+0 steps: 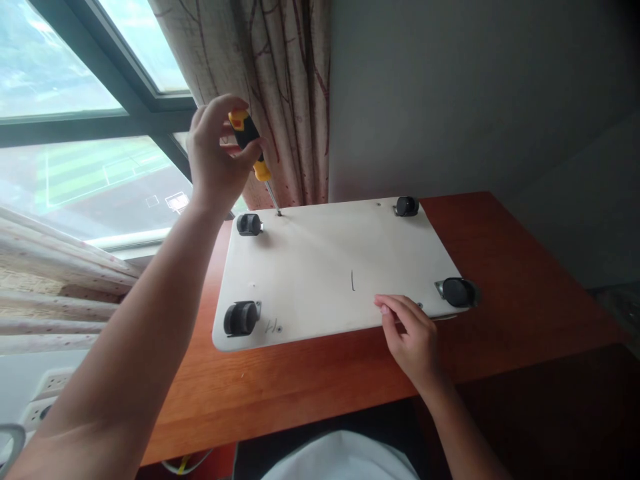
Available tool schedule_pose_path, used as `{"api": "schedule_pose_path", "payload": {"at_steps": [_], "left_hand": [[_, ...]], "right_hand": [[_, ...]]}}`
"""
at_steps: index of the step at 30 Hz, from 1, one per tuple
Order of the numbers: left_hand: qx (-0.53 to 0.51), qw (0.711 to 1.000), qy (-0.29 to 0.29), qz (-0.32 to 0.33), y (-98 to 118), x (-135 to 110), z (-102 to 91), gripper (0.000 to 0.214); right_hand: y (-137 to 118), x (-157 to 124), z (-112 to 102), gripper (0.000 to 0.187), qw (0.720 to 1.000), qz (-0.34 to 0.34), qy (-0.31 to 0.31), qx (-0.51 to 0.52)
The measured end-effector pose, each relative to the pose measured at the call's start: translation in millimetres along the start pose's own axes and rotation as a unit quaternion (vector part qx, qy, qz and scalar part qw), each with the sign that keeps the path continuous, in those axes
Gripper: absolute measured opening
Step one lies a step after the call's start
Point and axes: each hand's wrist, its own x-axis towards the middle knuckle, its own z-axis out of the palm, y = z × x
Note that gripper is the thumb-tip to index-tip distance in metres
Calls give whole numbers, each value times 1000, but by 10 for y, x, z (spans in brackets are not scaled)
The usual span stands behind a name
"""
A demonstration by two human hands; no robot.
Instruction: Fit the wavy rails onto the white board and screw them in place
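Observation:
A white board (320,267) lies flat on a reddish wooden table (525,293), with a black caster wheel at each corner (241,318). My left hand (216,157) is raised over the board's far left edge, fingers closed around the yellow-and-black handle of a screwdriver (249,141). The tool's tip rests on a screw (279,213) beside the far left caster (249,224). My right hand (413,337) lies on the board's near edge, fingers curled and pressing down on it, close to the near right caster (457,292).
A patterned curtain (280,87) hangs behind the table, beside a window (75,100) at left. A grey wall (475,93) stands at the back right. A power strip (43,400) lies at lower left. A small pen mark (353,281) shows mid-board.

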Motion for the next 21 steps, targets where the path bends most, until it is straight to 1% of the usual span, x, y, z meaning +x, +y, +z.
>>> {"api": "schedule_pose_path", "payload": {"at_steps": [2,3,6,8,10,13,18,21], "left_hand": [[10,1000,15,-12,-20,33,20,53],[5,1000,12,-14,-25,43,28,51],[-24,1000,-2,-2,-17,42,41,44],[-26,1000,2,9,-3,30,44,40],[-17,1000,8,17,9,23,46,41],[-13,1000,1,27,12,17,54,43],[-63,998,-14,26,-3,2,73,41],[-48,998,-20,20,-30,30,56,41]], "right_hand": [[0,1,-1,33,1000,-2,0,-1],[0,2,-1,34,1000,-2,-1,-2],[3,4,1,34,1000,-5,-2,-1],[4,6,3,34,1000,-6,-3,-2],[5,7,6,33,1000,-6,-3,-4],[5,5,7,32,1000,-7,0,-7],[6,4,5,32,1000,-10,1,-9],[5,10,5,32,1000,-13,3,-10]]}}
